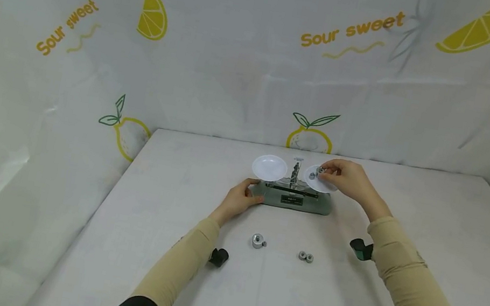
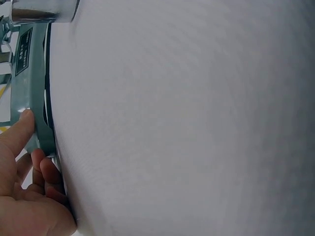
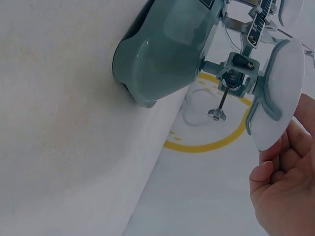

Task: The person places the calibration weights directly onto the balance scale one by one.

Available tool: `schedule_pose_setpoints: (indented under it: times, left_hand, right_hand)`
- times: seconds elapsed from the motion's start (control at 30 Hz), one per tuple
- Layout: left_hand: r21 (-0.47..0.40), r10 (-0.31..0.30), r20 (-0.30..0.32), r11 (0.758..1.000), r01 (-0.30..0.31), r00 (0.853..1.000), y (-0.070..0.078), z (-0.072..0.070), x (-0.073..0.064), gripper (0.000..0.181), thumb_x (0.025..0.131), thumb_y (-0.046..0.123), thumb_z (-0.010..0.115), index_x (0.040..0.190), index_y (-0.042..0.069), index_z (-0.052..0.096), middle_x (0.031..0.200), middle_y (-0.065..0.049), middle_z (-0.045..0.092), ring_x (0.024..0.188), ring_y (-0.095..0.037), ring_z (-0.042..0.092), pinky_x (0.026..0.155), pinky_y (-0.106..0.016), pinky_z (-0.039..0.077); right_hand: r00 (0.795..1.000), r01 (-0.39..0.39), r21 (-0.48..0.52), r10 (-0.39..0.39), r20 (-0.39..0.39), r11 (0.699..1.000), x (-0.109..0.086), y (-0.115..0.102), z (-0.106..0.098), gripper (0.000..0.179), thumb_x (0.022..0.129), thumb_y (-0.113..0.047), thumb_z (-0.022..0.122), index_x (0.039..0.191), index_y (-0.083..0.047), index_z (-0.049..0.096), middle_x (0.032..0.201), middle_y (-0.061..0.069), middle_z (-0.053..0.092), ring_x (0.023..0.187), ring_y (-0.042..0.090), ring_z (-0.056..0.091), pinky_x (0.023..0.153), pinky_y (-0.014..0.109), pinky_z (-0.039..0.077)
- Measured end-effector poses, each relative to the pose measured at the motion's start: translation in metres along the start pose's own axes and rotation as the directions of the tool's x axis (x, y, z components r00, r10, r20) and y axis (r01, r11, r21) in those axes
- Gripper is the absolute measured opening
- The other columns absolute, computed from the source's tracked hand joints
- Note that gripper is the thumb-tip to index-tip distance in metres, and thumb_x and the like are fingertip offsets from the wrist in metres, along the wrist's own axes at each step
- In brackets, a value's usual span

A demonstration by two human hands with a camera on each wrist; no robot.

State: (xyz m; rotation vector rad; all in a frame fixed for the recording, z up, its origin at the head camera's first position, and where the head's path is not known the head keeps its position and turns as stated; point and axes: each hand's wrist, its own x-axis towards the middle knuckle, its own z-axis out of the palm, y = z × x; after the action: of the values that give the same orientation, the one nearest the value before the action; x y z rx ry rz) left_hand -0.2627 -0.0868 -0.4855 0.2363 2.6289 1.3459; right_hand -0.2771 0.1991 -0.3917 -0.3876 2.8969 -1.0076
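A green balance scale (image 1: 295, 200) stands on the table with two white pans. My left hand (image 1: 240, 198) grips the left end of its base; in the left wrist view the left hand (image 2: 24, 182) has one digit on the base's front face and the others bent round the end. Over the right pan (image 1: 325, 187), my right hand (image 1: 344, 177) pinches a small metal weight (image 1: 320, 171). Another metal weight (image 1: 312, 176) sits on that pan. The left pan (image 1: 269, 168) bears nothing visible. In the right wrist view, the pan (image 3: 290, 93) hides the weights and some fingertips.
Nearer me on the table (image 1: 132, 264) stands a larger metal weight (image 1: 257, 241) beside a tiny one (image 1: 264, 244). Two small weights (image 1: 306, 257) stand together to their right. A white lemon-print sheet (image 1: 221, 61) hangs behind the table.
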Motion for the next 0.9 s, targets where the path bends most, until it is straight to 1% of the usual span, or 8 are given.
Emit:
schedule_pose_setpoints:
  times: [0.27, 0.6, 0.77, 0.9]
  left_hand:
    - [-0.002, 0.000, -0.002, 1.000, 0.000, 1.000, 0.000, 0.000, 0.001, 0.054, 0.087, 0.029, 0.066, 0.135, 0.016, 0.046, 0.073, 0.003, 0.042, 0.065, -0.011, 0.039, 0.058, -0.022, 0.033]
    - [0.003, -0.005, 0.003, 1.000, 0.005, 1.000, 0.000, 0.000, 0.001, 0.055, 0.087, 0.029, 0.066, 0.136, 0.016, 0.046, 0.073, 0.003, 0.042, 0.064, -0.011, 0.039, 0.058, -0.022, 0.033]
    - [0.008, 0.003, 0.000, 1.000, -0.003, 1.000, -0.001, 0.000, 0.001, 0.054, 0.087, 0.029, 0.066, 0.135, 0.015, 0.046, 0.072, 0.003, 0.042, 0.063, -0.011, 0.039, 0.057, -0.021, 0.033]
    - [0.014, 0.013, -0.006, 1.000, -0.013, 1.000, 0.000, 0.000, 0.000, 0.054, 0.087, 0.029, 0.066, 0.135, 0.014, 0.047, 0.072, 0.003, 0.042, 0.063, -0.010, 0.039, 0.057, -0.022, 0.033]
  right_hand:
    - [1.000, -0.029, -0.004, 0.029, 0.009, 1.000, 0.002, 0.003, -0.001, 0.034, 0.089, -0.025, 0.062, 0.113, 0.000, 0.062, 0.099, 0.015, 0.061, 0.088, 0.025, 0.052, 0.069, 0.029, 0.042]
    - [0.999, -0.028, 0.006, 0.028, -0.022, 1.000, -0.004, 0.001, -0.003, 0.037, 0.088, -0.027, 0.064, 0.115, -0.001, 0.062, 0.097, 0.014, 0.059, 0.084, 0.024, 0.047, 0.063, 0.028, 0.039]
    - [0.999, 0.001, 0.002, -0.001, -0.046, 1.000, -0.010, -0.001, -0.008, 0.036, 0.089, -0.027, 0.063, 0.114, -0.001, 0.061, 0.100, 0.015, 0.061, 0.087, 0.025, 0.049, 0.065, 0.029, 0.040]
    - [0.997, 0.030, -0.002, -0.030, -0.077, 1.000, -0.014, -0.002, -0.011, 0.035, 0.090, -0.028, 0.062, 0.111, -0.002, 0.062, 0.098, 0.014, 0.062, 0.087, 0.024, 0.050, 0.065, 0.030, 0.040]
